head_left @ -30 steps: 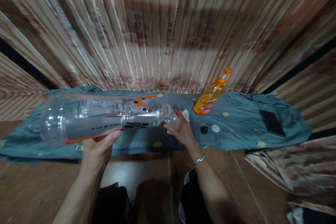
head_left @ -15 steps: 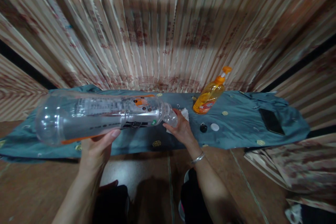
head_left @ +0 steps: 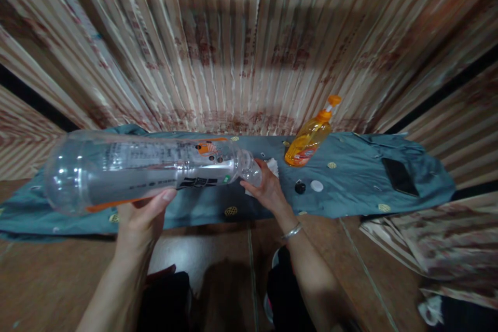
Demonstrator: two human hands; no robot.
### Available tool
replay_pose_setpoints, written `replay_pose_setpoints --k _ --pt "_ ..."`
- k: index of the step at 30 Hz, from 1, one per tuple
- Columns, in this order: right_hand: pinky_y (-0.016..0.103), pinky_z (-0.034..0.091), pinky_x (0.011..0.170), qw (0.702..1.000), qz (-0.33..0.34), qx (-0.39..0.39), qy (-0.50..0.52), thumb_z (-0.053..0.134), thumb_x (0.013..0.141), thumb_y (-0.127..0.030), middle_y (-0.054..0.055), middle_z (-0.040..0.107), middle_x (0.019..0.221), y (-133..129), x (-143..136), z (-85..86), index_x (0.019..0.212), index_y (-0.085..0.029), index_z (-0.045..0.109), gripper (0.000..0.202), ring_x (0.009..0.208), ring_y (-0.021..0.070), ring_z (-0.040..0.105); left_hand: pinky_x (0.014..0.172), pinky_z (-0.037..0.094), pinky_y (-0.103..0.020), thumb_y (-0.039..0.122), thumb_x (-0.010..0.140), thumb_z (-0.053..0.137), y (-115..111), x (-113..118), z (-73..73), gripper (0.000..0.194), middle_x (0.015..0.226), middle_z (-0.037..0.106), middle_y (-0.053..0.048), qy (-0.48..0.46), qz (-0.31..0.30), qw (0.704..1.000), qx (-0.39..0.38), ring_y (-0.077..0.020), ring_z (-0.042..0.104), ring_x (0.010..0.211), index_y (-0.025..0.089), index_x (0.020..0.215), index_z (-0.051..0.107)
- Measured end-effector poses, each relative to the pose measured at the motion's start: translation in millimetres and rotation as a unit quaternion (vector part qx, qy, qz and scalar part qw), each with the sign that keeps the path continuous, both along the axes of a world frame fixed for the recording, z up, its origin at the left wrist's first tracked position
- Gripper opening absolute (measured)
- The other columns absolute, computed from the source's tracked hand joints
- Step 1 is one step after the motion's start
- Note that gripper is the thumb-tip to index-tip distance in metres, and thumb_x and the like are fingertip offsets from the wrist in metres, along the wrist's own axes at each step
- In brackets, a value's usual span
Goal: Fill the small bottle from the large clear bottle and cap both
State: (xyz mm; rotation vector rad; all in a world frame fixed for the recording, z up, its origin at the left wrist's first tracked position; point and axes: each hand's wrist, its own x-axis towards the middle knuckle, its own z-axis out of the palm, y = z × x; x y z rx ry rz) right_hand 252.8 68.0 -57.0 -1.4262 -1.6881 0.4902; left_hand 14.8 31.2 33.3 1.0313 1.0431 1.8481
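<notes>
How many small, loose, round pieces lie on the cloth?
2: a black piece and a white disc just right of it. The large bottle may hide others.

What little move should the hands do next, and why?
I think the left hand should hold the big clear bottle steady, because it lies almost sideways and its neck meets the small clear container in the right hand. A slip might part them. I can't tell if anything is flowing.

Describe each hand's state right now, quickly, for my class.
Left hand: holding the large clear bottle.
Right hand: holding the small clear container at the bottle's mouth.
</notes>
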Motion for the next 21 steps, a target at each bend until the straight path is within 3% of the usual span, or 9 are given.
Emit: replay_pose_setpoints --k 5,8,11,16,21 --pt "0.046 0.050 0.101 1.000 0.000 -0.003 0.003 0.076 0.073 -0.031 0.011 0.064 0.125 0.1 0.3 -0.5 0.129 -0.020 0.048 0.063 0.116 0.0274 0.062 0.070 0.055 -0.024 0.015 0.048 0.086 0.6 -0.1 -1.2 0.052 0.069 0.067 0.005 -0.012 -0.004 1.000 0.007 -0.0148 0.068 0.069 0.025 0.096 0.068" --pt "0.045 0.050 0.101 1.000 -0.002 -0.001 0.002 0.076 0.073 -0.032 0.010 0.064 0.125 0.6 0.4 -1.1 0.129 -0.021 0.048 0.064 0.116 0.0270 0.062 0.076 0.056 -0.028 0.019 0.048 0.086 0.9 0.7 -0.1 0.044 0.069 0.068 0.003 -0.003 -0.006 1.000 0.006 -0.0182 0.069 0.075 0.024 0.087 0.068" --pt "0.044 0.050 0.101 1.000 -0.003 0.000 0.000 0.077 0.073 -0.032 0.010 0.064 0.124 0.9 0.7 -1.0 0.129 -0.020 0.048 0.064 0.116 0.0265 0.062 0.077 0.057 -0.032 0.022 0.048 0.087 0.5 1.8 1.6 0.032 0.058 0.060 0.005 0.002 -0.003 1.000 0.008 -0.0181 0.067 0.068 0.024 0.072 0.066" --pt "0.045 0.050 0.101 1.000 0.000 0.002 0.000 0.075 0.073 -0.033 0.011 0.064 0.125 0.7 0.8 -1.2 0.129 -0.020 0.048 0.064 0.116 0.0267 0.062 0.068 0.054 -0.024 0.019 0.048 0.089 -0.9 2.4 2.7 0.033 0.055 0.056 0.008 -0.017 -0.006 1.000 0.006 -0.0101 0.057 0.054 0.024 0.068 0.063" --pt "0.044 0.050 0.101 1.000 -0.003 0.006 0.003 0.075 0.073 -0.034 0.009 0.065 0.124 0.6 0.7 -3.4 0.129 -0.022 0.049 0.063 0.115 0.0258 0.063 0.076 0.055 -0.030 0.022 0.050 0.089 0.0 2.2 0.3 0.029 0.053 0.055 0.007 -0.015 -0.007 1.000 0.005 -0.0108 0.055 0.054 0.022 0.057 0.061"
